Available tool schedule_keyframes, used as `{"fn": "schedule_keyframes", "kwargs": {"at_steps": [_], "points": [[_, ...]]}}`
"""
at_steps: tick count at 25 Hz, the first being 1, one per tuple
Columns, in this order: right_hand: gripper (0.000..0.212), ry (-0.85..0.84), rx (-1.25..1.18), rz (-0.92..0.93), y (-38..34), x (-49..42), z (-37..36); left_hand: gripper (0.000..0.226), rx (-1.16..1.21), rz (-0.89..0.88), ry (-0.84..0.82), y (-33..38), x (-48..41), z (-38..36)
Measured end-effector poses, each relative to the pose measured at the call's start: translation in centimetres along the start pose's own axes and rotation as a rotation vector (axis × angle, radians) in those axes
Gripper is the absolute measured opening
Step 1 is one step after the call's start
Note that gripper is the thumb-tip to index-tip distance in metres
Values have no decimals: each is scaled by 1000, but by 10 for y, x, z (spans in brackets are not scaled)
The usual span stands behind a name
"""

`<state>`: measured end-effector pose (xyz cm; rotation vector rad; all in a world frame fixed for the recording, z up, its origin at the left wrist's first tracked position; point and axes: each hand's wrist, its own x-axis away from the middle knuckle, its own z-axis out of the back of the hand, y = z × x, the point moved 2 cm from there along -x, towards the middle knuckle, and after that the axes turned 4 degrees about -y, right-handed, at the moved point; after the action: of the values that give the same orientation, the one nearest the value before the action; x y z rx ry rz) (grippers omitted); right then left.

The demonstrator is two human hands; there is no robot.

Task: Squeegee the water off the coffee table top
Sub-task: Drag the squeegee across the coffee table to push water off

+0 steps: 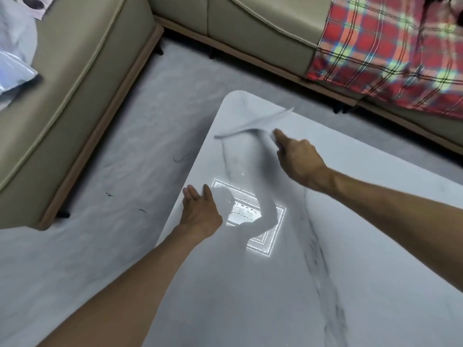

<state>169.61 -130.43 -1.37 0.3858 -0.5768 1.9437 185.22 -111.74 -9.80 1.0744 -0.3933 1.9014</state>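
Your right hand [298, 159] is closed around the handle of one squeegee [253, 123], forefinger stretched out along it toward the blade. The tool is blurred, so the blade shows only as a long pale streak running up and away from your fingertips, near the far rounded corner of the table [250, 296]; whether the blade touches the top you cannot tell from this.

Your left hand [200, 211] is empty and open, lying flat on the table's near-left edge, fingers pointing away from you. It sits well apart from your right hand, nearer to you and to its left.

Between your two hands, just right of your left hand, one bright square reflection [250, 216] shines on the marble-patterned top, speckled with small dark water droplets. One dark vein [323, 266] runs down the top below your right forearm.

Beyond the table stand two beige sofa sections [82, 78]. One red plaid blanket [390, 46] covers the seat beyond your right hand.
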Motion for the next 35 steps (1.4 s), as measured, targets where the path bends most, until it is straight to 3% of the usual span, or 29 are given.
{"fn": "schedule_keyframes", "kwargs": {"at_steps": [5, 8, 13, 17, 20, 22, 27, 31, 32, 35], "points": [[52, -210, 13, -53, 29, 89, 7, 83, 10, 8, -59, 1, 3, 7], [48, -58, -22, -73, 40, 64, 31, 80, 8, 12, -63, 3, 5, 10], [9, 9, -319, -330, 52, 9, 36, 74, -19, 49, -73, 9, 0, 12], [29, -50, -178, -253, 64, 58, -7, 74, -56, 52, -68, 9, 0, 10], [49, -216, -113, -268, 68, 118, -22, 73, -42, 47, -78, 9, 2, 11], [48, -290, -121, -307, 67, 133, -12, 72, -37, 50, -86, 11, 2, 13], [6, 8, -176, -176, 31, 27, 40, 70, -21, 44, -69, 9, 0, 11], [20, 29, -107, -139, -19, -65, 37, 73, -66, 37, -26, 6, -4, 5], [15, 36, -90, -130, -27, -69, 28, 74, -84, 34, -18, 5, -4, 3], [29, 30, -75, -20, -19, -31, -3, 75, -73, 31, -24, 2, -5, 0]]}}
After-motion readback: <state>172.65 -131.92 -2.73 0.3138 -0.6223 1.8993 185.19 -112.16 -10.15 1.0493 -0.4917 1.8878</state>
